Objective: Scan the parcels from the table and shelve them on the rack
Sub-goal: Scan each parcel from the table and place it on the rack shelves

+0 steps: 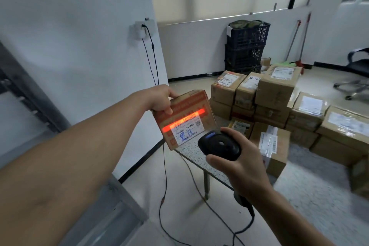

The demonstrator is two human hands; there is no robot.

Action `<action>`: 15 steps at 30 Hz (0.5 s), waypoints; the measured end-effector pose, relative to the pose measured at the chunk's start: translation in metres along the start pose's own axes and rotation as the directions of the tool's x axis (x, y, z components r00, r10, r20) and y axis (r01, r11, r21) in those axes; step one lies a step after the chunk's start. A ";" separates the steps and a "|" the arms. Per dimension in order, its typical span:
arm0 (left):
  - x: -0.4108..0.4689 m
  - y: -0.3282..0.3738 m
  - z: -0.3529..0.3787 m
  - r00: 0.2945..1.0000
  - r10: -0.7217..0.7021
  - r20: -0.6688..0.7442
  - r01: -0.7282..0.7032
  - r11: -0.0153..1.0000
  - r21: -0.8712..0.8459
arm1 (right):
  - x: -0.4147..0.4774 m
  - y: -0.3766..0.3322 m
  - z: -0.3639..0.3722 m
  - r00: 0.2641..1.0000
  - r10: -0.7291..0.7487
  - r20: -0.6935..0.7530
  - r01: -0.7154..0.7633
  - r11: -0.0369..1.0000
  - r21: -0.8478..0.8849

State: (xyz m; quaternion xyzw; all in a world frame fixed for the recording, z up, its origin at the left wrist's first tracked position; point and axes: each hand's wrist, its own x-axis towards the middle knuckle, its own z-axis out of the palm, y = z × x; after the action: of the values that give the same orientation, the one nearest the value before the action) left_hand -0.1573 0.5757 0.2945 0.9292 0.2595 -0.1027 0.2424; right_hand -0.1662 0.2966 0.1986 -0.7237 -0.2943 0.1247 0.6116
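Note:
My left hand [160, 99] grips a small cardboard parcel [207, 115] by its upper left corner and holds it in the air, label facing me. A red scan line crosses the barcode on its white label [187, 131]. My right hand [237, 163] holds a black barcode scanner [219, 145] just below and to the right of the parcel, pointed at the label. Several more cardboard parcels [277, 88] are stacked on the speckled table [191, 152] to the right.
A grey metal rack [30, 94] stands at the left edge. Cables hang from a wall socket [142, 29] down to the floor. Stacked dark crates [246, 46], brooms and an office chair [357, 74] stand at the back.

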 end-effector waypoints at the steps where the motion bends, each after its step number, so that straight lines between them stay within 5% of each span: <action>1: -0.004 0.001 -0.002 1.000 -0.002 -0.004 0.002 1.000 0.003 | -0.002 -0.002 -0.001 1.000 -0.002 -0.001 0.002 1.000 -0.002; 9: -0.033 0.004 -0.008 0.999 -0.023 -0.031 0.022 0.999 -0.045 | -0.017 -0.016 -0.006 0.997 -0.082 -0.006 0.082 0.997 0.012; 15: -0.060 -0.027 -0.004 0.985 -0.057 -0.166 -0.004 0.937 -0.349 | -0.020 -0.027 0.005 0.992 -0.119 -0.048 0.124 0.984 0.128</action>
State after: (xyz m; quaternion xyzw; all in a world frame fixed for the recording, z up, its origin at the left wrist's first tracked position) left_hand -0.2221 0.5720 0.3065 0.8734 0.3061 0.0227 0.3781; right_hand -0.1921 0.2908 0.2198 -0.6652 -0.3167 0.0916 0.6700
